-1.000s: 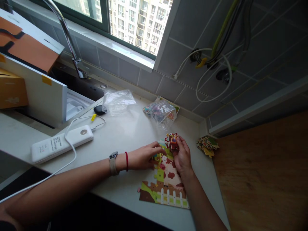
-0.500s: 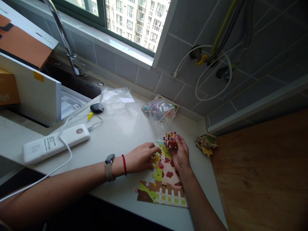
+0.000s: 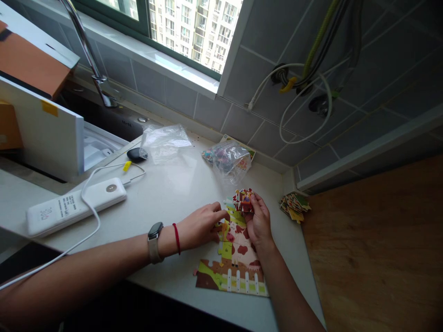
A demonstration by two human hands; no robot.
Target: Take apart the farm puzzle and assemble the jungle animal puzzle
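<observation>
A partly joined jigsaw puzzle [image 3: 242, 251] with a spotted cow and a white fence lies on the counter. My left hand [image 3: 204, 226] is at its upper left edge, fingers curled around a yellow-green puzzle piece [image 3: 222, 227] that they partly hide. In my right hand [image 3: 259, 223] is a small stack of reddish puzzle pieces [image 3: 243, 201], pinched between thumb and fingers just above the top of the puzzle. My right forearm passes over the puzzle's right edge.
Another pile of puzzle pieces [image 3: 295, 207] sits at the counter's right edge. Behind are a clear bag [image 3: 230, 159] with colourful contents and a second plastic bag [image 3: 166, 142]. A white power bank [image 3: 78, 205] with a cable and a black mouse [image 3: 136, 155] lie left, near the sink.
The whole view has shifted slightly. Both hands keep almost the same place at the puzzle, and the stack stays in my right hand.
</observation>
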